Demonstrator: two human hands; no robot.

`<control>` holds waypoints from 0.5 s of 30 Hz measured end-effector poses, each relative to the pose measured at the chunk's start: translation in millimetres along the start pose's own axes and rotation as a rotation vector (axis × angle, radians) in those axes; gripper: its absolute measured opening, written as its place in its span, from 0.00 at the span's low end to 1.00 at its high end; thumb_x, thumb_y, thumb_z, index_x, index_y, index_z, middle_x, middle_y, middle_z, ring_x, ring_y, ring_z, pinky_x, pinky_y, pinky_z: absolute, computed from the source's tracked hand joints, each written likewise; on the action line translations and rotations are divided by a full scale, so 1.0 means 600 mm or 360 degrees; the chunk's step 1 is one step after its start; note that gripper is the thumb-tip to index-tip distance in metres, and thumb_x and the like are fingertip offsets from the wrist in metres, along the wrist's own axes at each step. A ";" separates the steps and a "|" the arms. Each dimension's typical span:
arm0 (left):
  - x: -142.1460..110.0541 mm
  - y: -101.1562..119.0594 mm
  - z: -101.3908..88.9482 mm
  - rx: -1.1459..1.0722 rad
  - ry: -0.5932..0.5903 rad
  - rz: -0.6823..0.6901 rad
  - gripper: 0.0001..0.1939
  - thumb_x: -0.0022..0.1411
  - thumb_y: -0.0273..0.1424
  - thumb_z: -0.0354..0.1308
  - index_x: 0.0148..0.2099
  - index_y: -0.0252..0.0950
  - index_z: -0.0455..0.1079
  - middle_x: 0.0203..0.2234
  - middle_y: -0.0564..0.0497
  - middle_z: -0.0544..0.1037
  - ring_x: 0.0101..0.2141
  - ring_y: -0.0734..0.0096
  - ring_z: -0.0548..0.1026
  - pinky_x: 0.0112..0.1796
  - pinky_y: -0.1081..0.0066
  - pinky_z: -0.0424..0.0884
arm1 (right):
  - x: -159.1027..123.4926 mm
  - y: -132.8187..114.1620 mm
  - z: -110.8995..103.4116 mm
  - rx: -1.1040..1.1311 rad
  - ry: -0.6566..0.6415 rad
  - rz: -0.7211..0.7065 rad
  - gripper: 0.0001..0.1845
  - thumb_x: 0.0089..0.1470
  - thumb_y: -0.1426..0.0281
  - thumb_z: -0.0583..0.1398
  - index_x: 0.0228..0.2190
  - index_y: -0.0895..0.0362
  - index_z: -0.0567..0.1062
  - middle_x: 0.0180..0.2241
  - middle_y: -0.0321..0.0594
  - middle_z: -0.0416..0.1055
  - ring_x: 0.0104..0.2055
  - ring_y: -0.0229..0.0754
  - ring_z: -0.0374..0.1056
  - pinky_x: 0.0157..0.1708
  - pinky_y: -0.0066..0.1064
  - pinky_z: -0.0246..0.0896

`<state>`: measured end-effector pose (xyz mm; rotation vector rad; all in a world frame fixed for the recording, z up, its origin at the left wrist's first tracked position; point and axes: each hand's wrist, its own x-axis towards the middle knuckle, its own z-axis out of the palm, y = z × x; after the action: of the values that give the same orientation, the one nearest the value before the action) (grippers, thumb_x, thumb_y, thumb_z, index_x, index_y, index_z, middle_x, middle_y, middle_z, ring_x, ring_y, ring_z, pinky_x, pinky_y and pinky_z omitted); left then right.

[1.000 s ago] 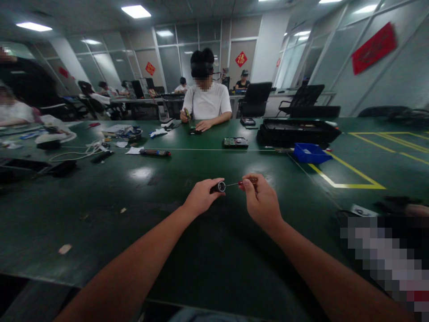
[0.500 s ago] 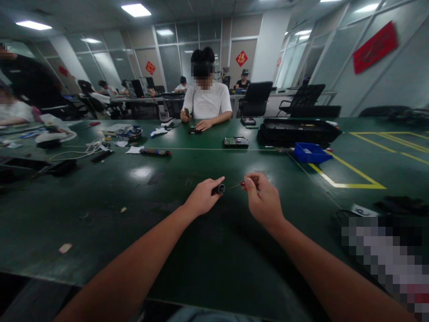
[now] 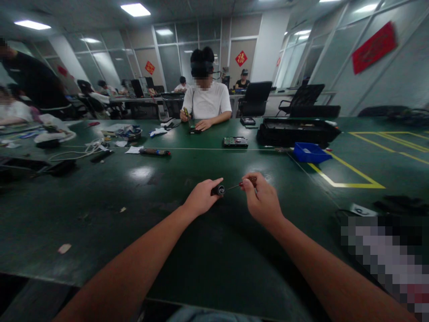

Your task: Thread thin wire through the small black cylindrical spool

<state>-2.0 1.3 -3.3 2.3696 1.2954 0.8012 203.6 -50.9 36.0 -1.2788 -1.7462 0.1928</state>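
My left hand (image 3: 200,197) is closed around a black cylindrical part (image 3: 218,191), whose round open end faces right; the rest of it is hidden by the fingers. In my right hand (image 3: 263,199) is a screwdriver (image 3: 241,184) with a reddish handle, gripped between thumb and fingers. Its thin shaft points left at the cylinder's open end. Whether the tip touches the part I cannot tell. Both hands are over the green table (image 3: 208,259).
Across the table a person (image 3: 208,100) in a white shirt works on a small dark item. A hard drive (image 3: 235,141), a blue bin (image 3: 311,153) and a black tray (image 3: 296,132) lie ahead. A pen-like tool (image 3: 154,152) and cables (image 3: 78,154) are on the left.
The screwdriver has shifted slightly left and its shaft shows more clearly by the cylinder's open end. My left hand has barely moved.
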 end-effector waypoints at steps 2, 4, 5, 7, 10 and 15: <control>0.000 0.000 0.001 -0.0026 0.0016 -0.0034 0.28 0.60 0.31 0.66 0.63 0.38 0.69 0.47 0.45 0.79 0.47 0.58 0.77 0.50 0.61 0.71 | 0.000 0.001 0.000 0.0001 0.0017 -0.0004 0.10 0.67 0.62 0.52 0.39 0.53 0.69 0.32 0.42 0.77 0.34 0.46 0.75 0.37 0.38 0.63; 0.001 0.001 0.002 -0.0080 0.0027 -0.0052 0.25 0.59 0.30 0.68 0.59 0.39 0.72 0.48 0.46 0.80 0.47 0.58 0.77 0.50 0.61 0.71 | -0.001 0.000 -0.001 0.0035 0.0052 -0.0013 0.10 0.67 0.62 0.51 0.39 0.53 0.69 0.33 0.42 0.77 0.35 0.46 0.75 0.38 0.37 0.64; 0.001 0.002 0.002 -0.0101 0.0028 -0.0054 0.23 0.58 0.29 0.68 0.56 0.39 0.74 0.47 0.47 0.80 0.46 0.59 0.78 0.50 0.62 0.72 | -0.002 0.000 -0.001 0.0058 0.0058 -0.0019 0.10 0.67 0.62 0.51 0.40 0.53 0.69 0.33 0.42 0.77 0.36 0.46 0.75 0.38 0.37 0.64; 0.001 0.004 0.002 -0.0115 0.0024 -0.0048 0.19 0.58 0.28 0.68 0.52 0.39 0.75 0.44 0.48 0.81 0.44 0.61 0.78 0.47 0.64 0.72 | -0.002 -0.001 -0.001 0.0082 0.0034 -0.0034 0.10 0.67 0.62 0.51 0.40 0.53 0.69 0.33 0.41 0.77 0.36 0.46 0.76 0.38 0.37 0.64; 0.001 0.006 0.000 -0.0083 0.0029 -0.0030 0.16 0.57 0.28 0.69 0.49 0.39 0.76 0.41 0.49 0.81 0.42 0.61 0.78 0.45 0.64 0.72 | -0.002 -0.001 -0.002 0.0045 -0.0022 -0.0041 0.10 0.67 0.62 0.51 0.39 0.53 0.70 0.32 0.41 0.77 0.35 0.46 0.75 0.37 0.37 0.64; 0.000 0.002 -0.001 -0.0047 0.0020 0.0027 0.15 0.58 0.29 0.68 0.49 0.41 0.77 0.40 0.51 0.80 0.40 0.63 0.77 0.43 0.66 0.71 | 0.002 0.000 -0.004 -0.0074 -0.0043 -0.0018 0.11 0.66 0.63 0.51 0.38 0.54 0.70 0.31 0.41 0.76 0.33 0.46 0.73 0.34 0.37 0.61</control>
<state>-1.3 0.6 -2.2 2.3589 1.2617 0.8360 205.5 -50.7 38.1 -1.3049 -1.7899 0.1649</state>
